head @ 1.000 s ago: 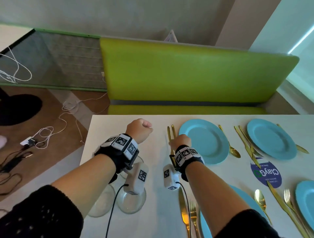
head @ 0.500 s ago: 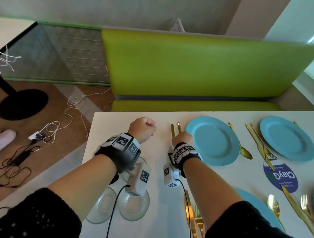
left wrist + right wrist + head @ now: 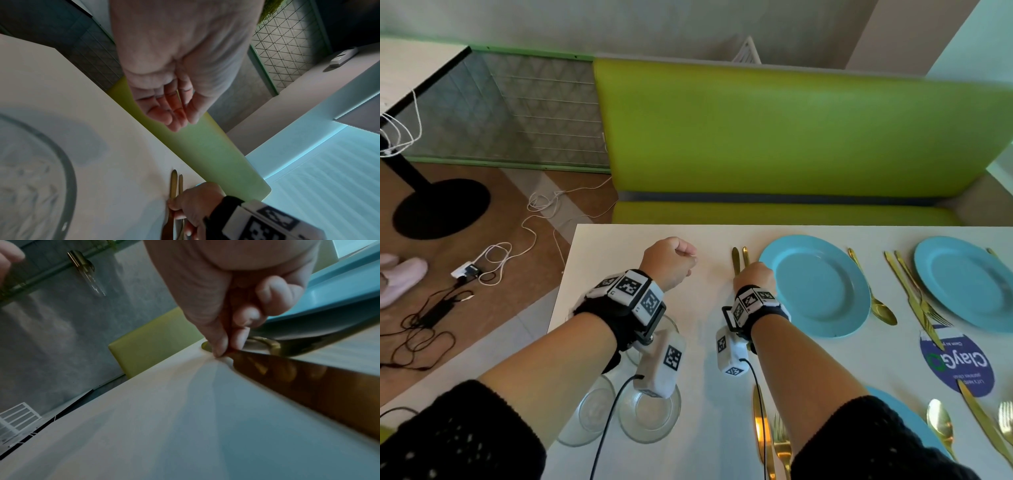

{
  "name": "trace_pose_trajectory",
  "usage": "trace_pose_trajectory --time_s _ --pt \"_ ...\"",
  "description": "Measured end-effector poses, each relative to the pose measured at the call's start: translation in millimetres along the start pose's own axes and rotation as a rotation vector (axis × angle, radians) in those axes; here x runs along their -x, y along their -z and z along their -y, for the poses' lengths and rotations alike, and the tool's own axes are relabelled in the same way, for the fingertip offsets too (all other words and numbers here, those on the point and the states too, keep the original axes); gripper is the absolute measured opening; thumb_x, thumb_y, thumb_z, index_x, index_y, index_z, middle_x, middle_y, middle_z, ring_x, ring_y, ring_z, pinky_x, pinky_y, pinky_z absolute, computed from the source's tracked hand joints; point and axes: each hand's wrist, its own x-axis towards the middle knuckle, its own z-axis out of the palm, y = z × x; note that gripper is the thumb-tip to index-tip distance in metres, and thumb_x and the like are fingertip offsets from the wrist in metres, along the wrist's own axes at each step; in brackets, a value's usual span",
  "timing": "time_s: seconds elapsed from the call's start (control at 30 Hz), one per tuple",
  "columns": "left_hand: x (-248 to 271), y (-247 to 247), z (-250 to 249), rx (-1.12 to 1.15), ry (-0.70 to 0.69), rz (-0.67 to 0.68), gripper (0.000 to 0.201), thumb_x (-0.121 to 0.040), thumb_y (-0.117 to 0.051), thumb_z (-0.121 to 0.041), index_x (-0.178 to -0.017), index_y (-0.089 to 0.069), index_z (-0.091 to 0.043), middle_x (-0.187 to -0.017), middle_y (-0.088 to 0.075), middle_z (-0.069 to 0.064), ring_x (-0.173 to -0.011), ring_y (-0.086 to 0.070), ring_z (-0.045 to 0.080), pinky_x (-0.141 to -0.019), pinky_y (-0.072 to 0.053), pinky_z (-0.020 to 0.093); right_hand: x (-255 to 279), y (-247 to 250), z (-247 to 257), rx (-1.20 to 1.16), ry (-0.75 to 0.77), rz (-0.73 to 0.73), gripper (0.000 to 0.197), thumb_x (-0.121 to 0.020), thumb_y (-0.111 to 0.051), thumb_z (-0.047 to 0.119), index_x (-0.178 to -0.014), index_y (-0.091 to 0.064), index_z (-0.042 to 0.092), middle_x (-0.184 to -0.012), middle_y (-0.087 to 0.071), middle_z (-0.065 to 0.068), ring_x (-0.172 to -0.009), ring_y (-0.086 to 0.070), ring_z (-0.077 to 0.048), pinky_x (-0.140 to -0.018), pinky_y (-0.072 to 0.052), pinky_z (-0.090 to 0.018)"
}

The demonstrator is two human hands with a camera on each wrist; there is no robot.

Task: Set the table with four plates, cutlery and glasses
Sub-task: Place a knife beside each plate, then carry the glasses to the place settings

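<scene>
My right hand (image 3: 755, 277) pinches a gold knife (image 3: 735, 258) and gold fork (image 3: 745, 255) that lie flat on the white table (image 3: 705, 240), just left of the far-left blue plate (image 3: 815, 284). The right wrist view shows thumb and fingertip of the right hand (image 3: 226, 352) pressed on the knife (image 3: 308, 386) where blade meets handle, with the fork (image 3: 271, 344) beside it. My left hand (image 3: 671, 260) hovers to the left, its fingers (image 3: 172, 116) loosely curled round nothing. Clear glasses (image 3: 650, 414) stand under my left forearm.
Another blue plate (image 3: 969, 281) with gold cutlery is at the far right, and a third plate (image 3: 893, 407) is near me under my right arm. A blue round sticker (image 3: 955, 363) marks the table. A green bench (image 3: 791, 137) runs behind the table. Cables lie on the floor at left.
The view has shifted slightly. My right hand stays on the knife and fork beside the plate, and my left hand still hovers, holding nothing.
</scene>
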Motion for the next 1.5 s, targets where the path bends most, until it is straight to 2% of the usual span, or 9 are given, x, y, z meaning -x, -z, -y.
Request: trace_pose_trajectory --time_s 0.47,0.63,0.83,0.93,1.1,1.27,1.3,1.37,1.5 --pt "44.5 -10.7 0.8 -0.001 -0.029 0.022 0.008 -0.089 -0.057 -0.011 -0.087 -0.058 -0.019 -0.079 -0.058 -0.007 -0.063 -0.058 0.005 -0.058 -0.045 0.018 36.1 23.2 -28.3 0.007 0.096 0.011 0.017 -0.087 -0.056 0.016 -0.095 -0.067 0.005 -0.100 -0.070 -0.012 -0.094 -0.066 -0.029 -0.078 -0.054 -0.033" --pt "89.9 -21.8 1.9 -0.060 -0.101 0.111 0.007 -0.090 -0.056 -0.016 -0.094 -0.060 -0.019 -0.083 -0.059 -0.009 -0.067 -0.059 0.002 -0.065 -0.047 0.018 82.6 38.3 -68.1 0.059 0.136 0.031 0.024 -0.087 -0.058 0.030 -0.090 -0.066 0.007 -0.094 -0.067 -0.010 -0.090 -0.062 -0.027 -0.076 -0.048 -0.029" --pt "163.6 -19.4 25.1 -0.086 -0.162 0.241 0.005 -0.089 -0.057 -0.017 -0.093 -0.061 -0.019 -0.082 -0.060 -0.008 -0.064 -0.059 0.001 -0.057 -0.046 0.014 163.0 46.8 -117.0 0.120 0.161 0.059 0.028 -0.087 -0.060 0.031 -0.102 -0.070 0.010 -0.112 -0.068 -0.007 -0.107 -0.061 -0.024 -0.091 -0.049 -0.029" --pt "197.3 -14.5 50.0 -0.108 -0.151 0.320 0.004 -0.088 -0.058 -0.017 -0.088 -0.058 -0.021 -0.081 -0.060 -0.007 -0.063 -0.058 0.003 -0.053 -0.046 0.014 200.8 41.2 -134.9 0.097 0.144 0.054 0.020 -0.085 -0.061 0.026 -0.096 -0.072 0.012 -0.106 -0.070 -0.006 -0.095 -0.062 -0.022 -0.081 -0.048 -0.025" --pt "232.3 4.2 98.3 -0.259 0.005 0.489 0.010 -0.088 -0.058 -0.019 -0.080 -0.054 -0.017 -0.075 -0.058 0.000 -0.066 -0.057 0.014 -0.054 -0.045 0.019 245.3 20.1 -149.1 0.091 0.128 0.080 0.020 -0.083 -0.067 0.024 -0.100 -0.070 0.014 -0.109 -0.069 -0.003 -0.098 -0.061 -0.017 -0.090 -0.047 -0.026" --pt "246.9 42.2 142.6 -0.449 0.380 0.596 0.028 -0.093 -0.056 -0.024 -0.071 -0.049 -0.008 -0.058 -0.053 0.003 -0.047 -0.048 0.013 -0.046 -0.040 0.020 270.7 -7.4 -145.2 0.058 0.107 0.104 0.037 -0.079 -0.071 0.031 -0.113 -0.065 0.016 -0.123 -0.063 -0.002 -0.114 -0.057 -0.019 -0.095 -0.044 -0.026" --pt "246.9 51.4 148.4 -0.479 0.426 0.602 0.026 -0.092 -0.058 -0.028 -0.080 -0.053 -0.005 -0.061 -0.058 0.006 -0.050 -0.054 0.015 -0.051 -0.043 0.023 274.0 -12.7 -142.3 0.043 0.104 0.113 0.040 -0.079 -0.072 0.032 -0.115 -0.063 0.016 -0.124 -0.062 -0.003 -0.114 -0.056 -0.019 -0.095 -0.044 -0.026" --pt "241.2 67.0 160.1 -0.583 0.408 0.509 0.045 -0.086 -0.064 -0.038 -0.109 -0.057 0.000 -0.093 -0.066 0.014 -0.087 -0.068 0.024 -0.074 -0.049 0.031 277.9 -22.8 -134.6 0.014 0.105 0.125 0.048 -0.078 -0.073 0.034 -0.121 -0.058 0.017 -0.125 -0.060 -0.004 -0.116 -0.055 -0.019 -0.095 -0.043 -0.027" --pt "218.3 83.2 173.5 -0.385 0.314 0.094 0.090 -0.069 -0.079 -0.041 -0.135 -0.038 0.005 -0.134 -0.051 0.019 -0.125 -0.051 0.030 -0.095 -0.045 0.032 275.8 -40.0 -116.0 -0.117 0.100 0.157 0.072 -0.073 -0.079 0.033 -0.133 -0.045 0.016 -0.129 -0.056 -0.009 -0.119 -0.053 -0.022 -0.099 -0.045 -0.031"
